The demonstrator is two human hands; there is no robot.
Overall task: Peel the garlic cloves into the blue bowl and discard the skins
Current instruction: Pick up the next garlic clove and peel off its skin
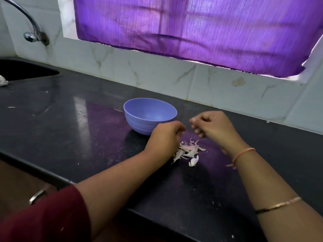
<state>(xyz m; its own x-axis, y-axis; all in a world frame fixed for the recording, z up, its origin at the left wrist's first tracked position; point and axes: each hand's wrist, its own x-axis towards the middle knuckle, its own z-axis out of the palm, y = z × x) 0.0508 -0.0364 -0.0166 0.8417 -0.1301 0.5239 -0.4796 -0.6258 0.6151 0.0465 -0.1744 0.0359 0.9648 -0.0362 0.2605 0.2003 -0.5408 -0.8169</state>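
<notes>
Two hands, left hand (165, 137) and right hand (214, 127), fingers curled, any contents too blurred to tell; garlic skins (187, 151) heaped below, between them; blue bowl (139, 117) just beyond left knuckles.

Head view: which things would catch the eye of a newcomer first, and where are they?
The purple curtain fills the top of the picture. Below it, on the dark counter, stands the blue bowl, with no clove visible inside. In front of the bowl the left hand and the right hand, fingers curled, are held close to a small heap of garlic skins.
</notes>
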